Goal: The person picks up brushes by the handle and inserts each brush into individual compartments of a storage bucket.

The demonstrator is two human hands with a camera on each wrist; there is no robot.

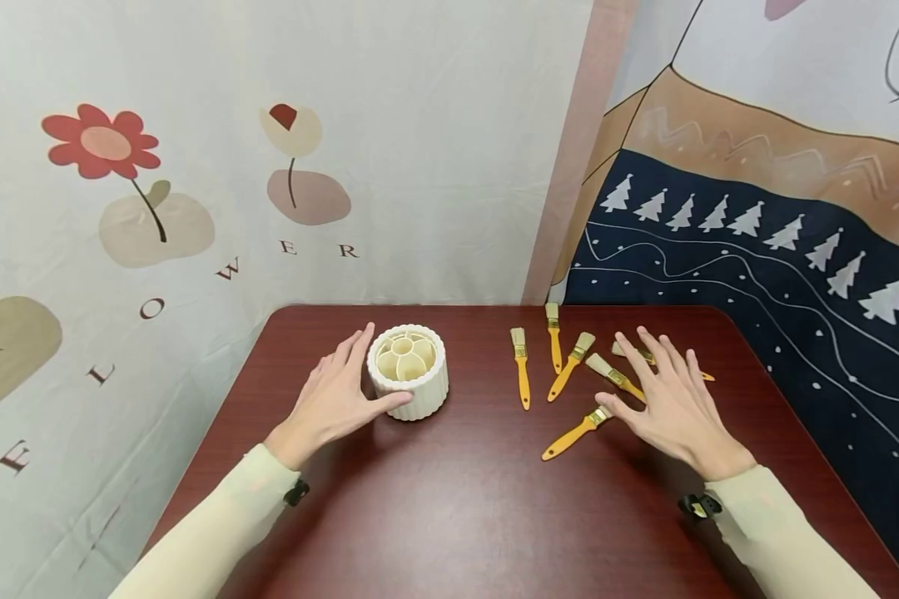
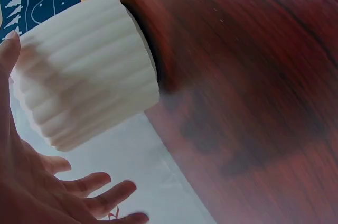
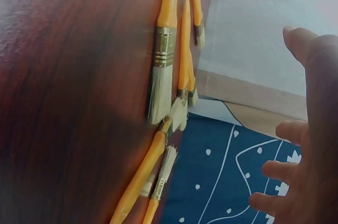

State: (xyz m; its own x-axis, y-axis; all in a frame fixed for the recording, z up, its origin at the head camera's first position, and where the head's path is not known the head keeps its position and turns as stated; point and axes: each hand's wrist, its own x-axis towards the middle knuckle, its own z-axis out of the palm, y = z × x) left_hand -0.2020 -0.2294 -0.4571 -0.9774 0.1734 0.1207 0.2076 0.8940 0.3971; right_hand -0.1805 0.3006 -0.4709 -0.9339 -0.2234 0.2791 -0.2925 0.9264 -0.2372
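Both arms are covered by long, close-fitting sleeves of pale cream fabric, reaching to the wrists. A small black strap or clip is worn at each wrist, just behind the bare left hand [image 1: 335,398] and the bare right hand [image 1: 670,403].

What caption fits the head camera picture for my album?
Left hand touches a white ribbed holder; right hand hovers, fingers spread, over yellow-handled brushes on a dark red table.
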